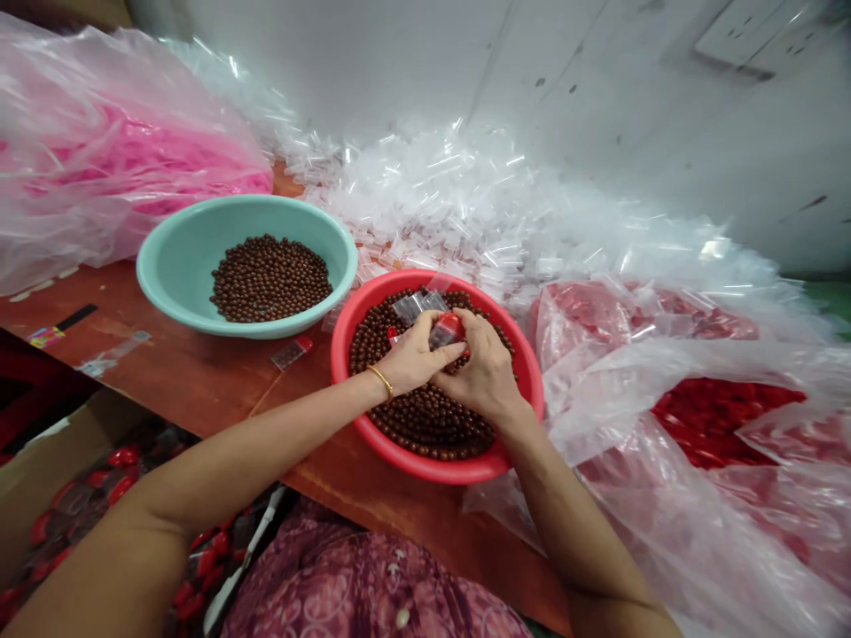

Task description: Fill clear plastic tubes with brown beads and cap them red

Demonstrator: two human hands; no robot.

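Over the red basin (pixel 346 390), my left hand (pixel 413 359) and my right hand (pixel 487 370) come together on a small clear plastic container with a red cap (pixel 447 330). The fingers of both hands are closed round it, the right ones at the red end. My fingers partly hide it, and I cannot tell whether the cap is fully on. Small brown balls (pixel 425 432) fill much of the basin below. More clear containers (pixel 418 306) lie on the balls, just beyond my left hand.
A teal basin (pixel 179 257) with brown balls stands left; a red-capped container (pixel 291 353) lies before it. Clear containers (pixel 458 195) are heaped along the wall. Bags hold pink pieces (pixel 146 164) and red caps (pixel 724 416). A cardboard box (pixel 73 443) holds red-capped containers.
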